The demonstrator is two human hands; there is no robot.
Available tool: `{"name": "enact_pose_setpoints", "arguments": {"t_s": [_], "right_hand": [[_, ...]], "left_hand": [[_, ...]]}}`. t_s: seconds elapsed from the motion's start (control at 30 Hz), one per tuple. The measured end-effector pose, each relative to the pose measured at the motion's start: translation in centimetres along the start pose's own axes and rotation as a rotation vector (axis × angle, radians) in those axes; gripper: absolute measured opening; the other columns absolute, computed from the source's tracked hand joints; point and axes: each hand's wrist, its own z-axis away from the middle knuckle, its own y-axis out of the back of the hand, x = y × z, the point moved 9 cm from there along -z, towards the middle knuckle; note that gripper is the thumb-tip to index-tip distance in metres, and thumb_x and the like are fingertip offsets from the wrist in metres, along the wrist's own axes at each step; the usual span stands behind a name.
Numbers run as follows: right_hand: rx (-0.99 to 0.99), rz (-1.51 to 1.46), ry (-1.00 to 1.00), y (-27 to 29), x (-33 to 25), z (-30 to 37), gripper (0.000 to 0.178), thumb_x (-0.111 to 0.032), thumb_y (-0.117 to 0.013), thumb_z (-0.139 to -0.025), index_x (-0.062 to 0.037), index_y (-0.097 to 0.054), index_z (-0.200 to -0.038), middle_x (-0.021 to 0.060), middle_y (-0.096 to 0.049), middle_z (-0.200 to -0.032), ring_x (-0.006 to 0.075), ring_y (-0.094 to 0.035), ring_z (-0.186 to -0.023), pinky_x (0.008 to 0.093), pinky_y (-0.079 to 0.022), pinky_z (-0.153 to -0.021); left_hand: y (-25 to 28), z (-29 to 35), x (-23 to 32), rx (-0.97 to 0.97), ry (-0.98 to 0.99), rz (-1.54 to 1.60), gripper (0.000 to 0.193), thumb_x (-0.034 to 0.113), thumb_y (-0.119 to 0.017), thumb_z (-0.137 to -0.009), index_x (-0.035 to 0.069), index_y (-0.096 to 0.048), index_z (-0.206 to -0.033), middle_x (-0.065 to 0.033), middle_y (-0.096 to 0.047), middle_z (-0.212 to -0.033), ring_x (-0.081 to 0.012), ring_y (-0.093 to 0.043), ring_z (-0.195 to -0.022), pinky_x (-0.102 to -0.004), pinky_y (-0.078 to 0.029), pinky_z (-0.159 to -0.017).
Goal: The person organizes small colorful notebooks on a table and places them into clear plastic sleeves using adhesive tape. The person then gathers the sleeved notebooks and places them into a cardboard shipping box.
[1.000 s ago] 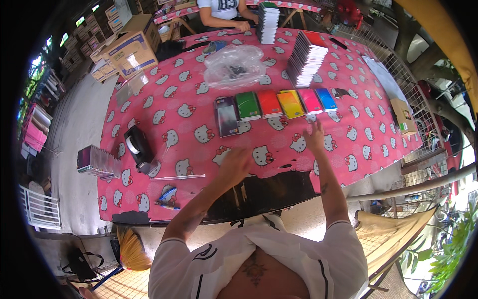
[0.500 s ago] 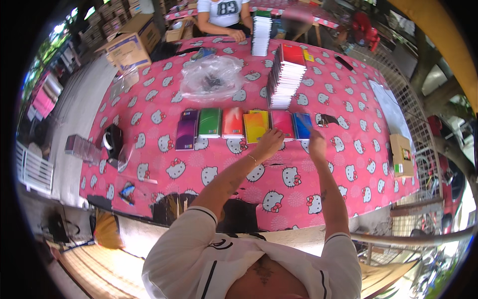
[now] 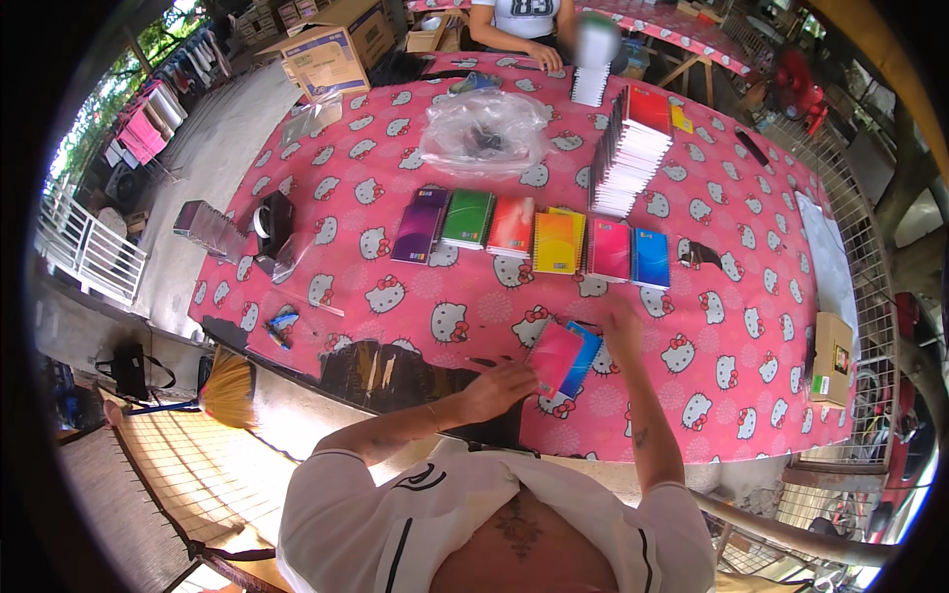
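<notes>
Pink notebook [image 3: 556, 357] pinched in left hand [image 3: 501, 388], blue notebook [image 3: 585, 362] half-hidden beneath, blurred right hand [image 3: 623, 334], grip unclear

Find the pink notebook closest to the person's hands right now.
In the head view, the pink notebook is right of centre, near the front edge of the table, at the left hand and partly over a blue notebook.

Pink table [image 3: 479, 351], notebook row [image 3: 554, 244], notebook stack [image 3: 633, 153], plastic [image 3: 484, 138]
</notes>
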Motion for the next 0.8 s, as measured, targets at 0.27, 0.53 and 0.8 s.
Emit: {"name": "enact_pose_setpoints", "arguments": {"t_s": [0.27,0.53,0.8], "right_hand": [[0.062,0.589,0.546,-9.5,-8.2,-6.2,0.047,-0.005,-0.066,-0.079,-0.0096,-0.061,-0.126,0.012,-0.064,-0.121,0.0307,-0.058,-0.114,0.0415,-0.05,-0.092],[-0.078,0.03,0.356,0.9,0.7,4.9,0.022,0.016,-0.051,-0.078,-0.0017,-0.062,-0.085,0.0117,-0.071,-0.103,0.0265,-0.069,-0.094,0.0376,-0.054,-0.083],[0.128,0.0,0.137,1.1,-0.9,0.9,0.023,0.004,-0.055,-0.087,-0.0024,-0.068,-0.105,0.016,-0.07,-0.099,0.0301,-0.069,-0.094,0.0363,-0.052,-0.081]], "left_hand": [[8.6,-8.3,-20.4,0.189,0.44,-0.602,0.04,0.011,-0.059,-0.086,0.002,-0.058,-0.125,-0.0195,-0.055,-0.137,-0.032,-0.052,-0.129,-0.0478,-0.039,-0.11],[12.3,-7.6,-19.6,0.203,0.36,-0.402,0.035,0.01,-0.055,-0.087,0.004,-0.06,-0.121,-0.0144,-0.064,-0.124,-0.032,-0.064,-0.11,-0.04,-0.052,-0.095],[-2.9,-2.3,-0.3,-0.228,0.073,-0.073,0.032,0.019,-0.059,-0.092,0.002,-0.059,-0.12,-0.0166,-0.059,-0.127,-0.033,-0.059,-0.116,-0.0427,-0.051,-0.096]]}}
